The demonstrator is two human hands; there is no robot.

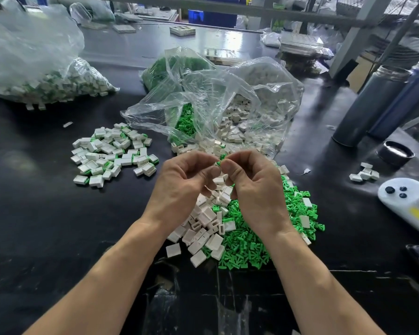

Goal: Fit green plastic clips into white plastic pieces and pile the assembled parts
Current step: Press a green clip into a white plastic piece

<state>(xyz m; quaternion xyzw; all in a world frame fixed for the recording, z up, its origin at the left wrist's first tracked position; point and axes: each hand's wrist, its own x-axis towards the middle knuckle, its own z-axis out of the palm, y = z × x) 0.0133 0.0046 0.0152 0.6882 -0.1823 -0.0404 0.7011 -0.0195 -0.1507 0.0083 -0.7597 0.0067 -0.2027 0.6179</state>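
grip: my left hand [179, 182] and right hand [249, 182] pinch one small green plastic clip [220, 160] between fingertips, above the loose heap of white plastic pieces [203, 226] | risk: skewed entry — clip jams or pops into the green heap | finished pile [111, 153] lies left

My fingers hide most of the green clip [220, 161]; the big bag [29, 59] at the surface's far-left corner is blurred.

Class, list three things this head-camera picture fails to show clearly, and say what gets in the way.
1. White piece, if any, in the left hand: hidden by curled fingers.
2. Green clip pinched by the right hand: only a tip shows.
3. Parts in the far-left bag: blurred by crinkled plastic.
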